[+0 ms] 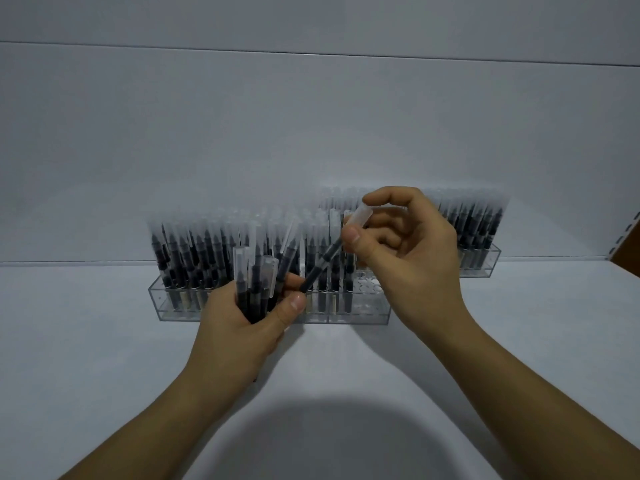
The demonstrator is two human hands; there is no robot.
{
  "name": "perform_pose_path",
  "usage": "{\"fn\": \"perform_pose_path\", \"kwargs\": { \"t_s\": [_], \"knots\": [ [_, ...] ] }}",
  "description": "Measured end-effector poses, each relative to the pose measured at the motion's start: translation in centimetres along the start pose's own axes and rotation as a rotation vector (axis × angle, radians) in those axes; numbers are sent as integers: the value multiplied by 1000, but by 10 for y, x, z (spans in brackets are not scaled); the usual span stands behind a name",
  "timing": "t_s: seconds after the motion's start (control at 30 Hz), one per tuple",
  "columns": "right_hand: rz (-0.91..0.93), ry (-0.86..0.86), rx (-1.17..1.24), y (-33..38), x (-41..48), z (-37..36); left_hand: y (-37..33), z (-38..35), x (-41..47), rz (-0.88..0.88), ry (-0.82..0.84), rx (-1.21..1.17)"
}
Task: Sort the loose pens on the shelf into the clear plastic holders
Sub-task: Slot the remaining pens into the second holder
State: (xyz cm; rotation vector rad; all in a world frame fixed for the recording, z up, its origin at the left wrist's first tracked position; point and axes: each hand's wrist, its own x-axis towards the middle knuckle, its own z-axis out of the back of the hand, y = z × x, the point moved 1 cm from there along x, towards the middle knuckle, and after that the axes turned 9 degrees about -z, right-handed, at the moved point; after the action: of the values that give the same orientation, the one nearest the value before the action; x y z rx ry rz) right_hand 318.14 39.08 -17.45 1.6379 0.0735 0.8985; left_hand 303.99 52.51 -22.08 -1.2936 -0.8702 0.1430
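My left hand (242,323) grips a bundle of black pens with frosted caps (254,282), held upright in front of the near clear plastic holder (360,315). My right hand (412,258) pinches one pen (332,254) near its cap, between thumb and fingers. That pen slants down to the left, and its lower end is beside my left thumb. The near holder is packed with upright pens (194,258) on its left side. Several open holes (369,284) show at its right end. A second clear holder (483,265), also full of pens, stands behind on the right.
The holders stand on a white shelf (104,341) against a white back wall (311,133). A slotted shelf upright (633,220) and a brown surface show at the far right edge. A round shadow lies on the shelf between my forearms.
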Motion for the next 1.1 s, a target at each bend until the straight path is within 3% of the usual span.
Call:
{"fn": "perform_pose_path", "kwargs": {
  "t_s": [0.27,0.37,0.53,0.63,0.77,1.1],
  "knots": [
    [-63,-21,69,7,1,2,-4,-4,-4,76,87,-66],
    [-150,-38,127,8,7,10,-2,-5,-4,28,107,-46],
    [-222,-78,254,9,18,25,2,-1,-5,-159,120,270],
    [-192,-161,215,6,24,34,2,-3,-5,-375,241,618],
    [-94,-297,101,3,29,44,12,-1,-3,-416,333,783],
    [84,-309,-88,-8,30,40,15,-4,-2,-392,366,862]
  ]
}}
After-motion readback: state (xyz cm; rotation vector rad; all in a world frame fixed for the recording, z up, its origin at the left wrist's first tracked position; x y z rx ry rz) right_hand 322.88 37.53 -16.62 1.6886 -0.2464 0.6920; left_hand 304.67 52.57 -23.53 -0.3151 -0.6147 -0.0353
